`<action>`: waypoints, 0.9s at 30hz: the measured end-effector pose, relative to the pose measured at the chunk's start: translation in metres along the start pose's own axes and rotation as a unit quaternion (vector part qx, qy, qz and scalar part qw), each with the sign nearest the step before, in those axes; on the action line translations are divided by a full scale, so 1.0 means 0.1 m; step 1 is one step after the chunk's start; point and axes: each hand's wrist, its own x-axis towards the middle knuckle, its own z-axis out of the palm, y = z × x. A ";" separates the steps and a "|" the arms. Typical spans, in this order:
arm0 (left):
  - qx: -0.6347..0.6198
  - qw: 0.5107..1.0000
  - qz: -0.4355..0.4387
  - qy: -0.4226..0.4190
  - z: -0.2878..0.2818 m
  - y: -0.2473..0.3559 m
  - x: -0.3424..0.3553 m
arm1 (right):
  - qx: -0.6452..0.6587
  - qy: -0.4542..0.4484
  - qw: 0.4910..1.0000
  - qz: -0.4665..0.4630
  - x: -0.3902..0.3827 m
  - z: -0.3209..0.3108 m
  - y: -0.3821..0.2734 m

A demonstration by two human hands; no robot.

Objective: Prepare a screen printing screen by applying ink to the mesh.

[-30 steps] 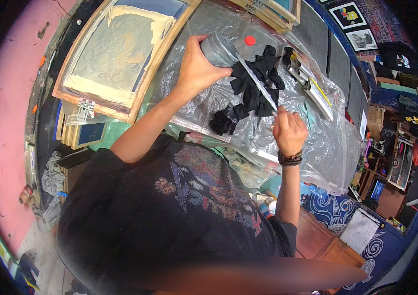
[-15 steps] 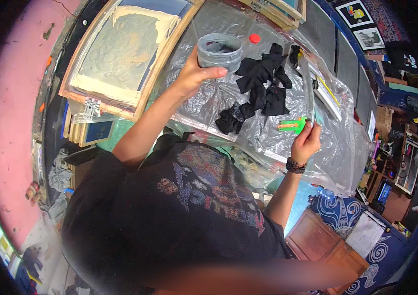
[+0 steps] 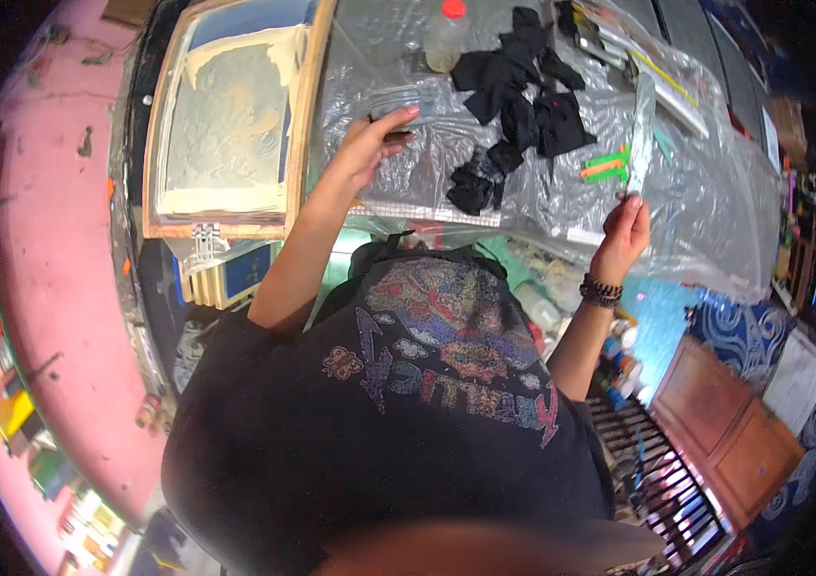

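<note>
My left hand [image 3: 372, 144] is at a blurred grey container [image 3: 395, 100] over the plastic sheet, thumb stretched across it; whether it grips it is unclear. My right hand [image 3: 624, 226] is closed on the lower end of a long, grey-smeared spatula [image 3: 641, 125], pointing away from me. Just left of that lies a small green-and-orange tool [image 3: 604, 168]. Between the hands, black cloth pieces [image 3: 557, 125] lie scattered and bunched on the crinkled clear plastic [image 3: 706, 202]. A clear bottle with a red cap [image 3: 444, 43] stands behind the left hand.
A wooden-framed screen [image 3: 226, 125] smeared with cream-grey paste is at the left, with stacked frames [image 3: 230, 278] below it. Long pale strips [image 3: 677, 101] lie at the back right. A pink ledge [image 3: 62, 259] runs along the far left; brown panels [image 3: 725, 413] are at lower right.
The view has turned. The grey jar, clearly in my left hand earlier, is now blurred. The spatula has left the jar, moved right and swung more upright; the green tool has come into view.
</note>
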 end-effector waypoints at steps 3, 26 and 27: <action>-0.057 0.998 -0.040 -0.005 -0.03 -0.35 0.13 | 0.006 0.033 0.999 0.034 -0.08 -0.12 -0.03; 0.371 0.891 0.255 0.055 0.05 -1.09 0.60 | 0.239 0.078 0.961 0.114 -0.48 -0.75 0.31; 0.370 0.892 0.256 0.052 0.04 -1.11 0.63 | 0.233 0.055 0.965 0.103 -0.48 -0.75 0.31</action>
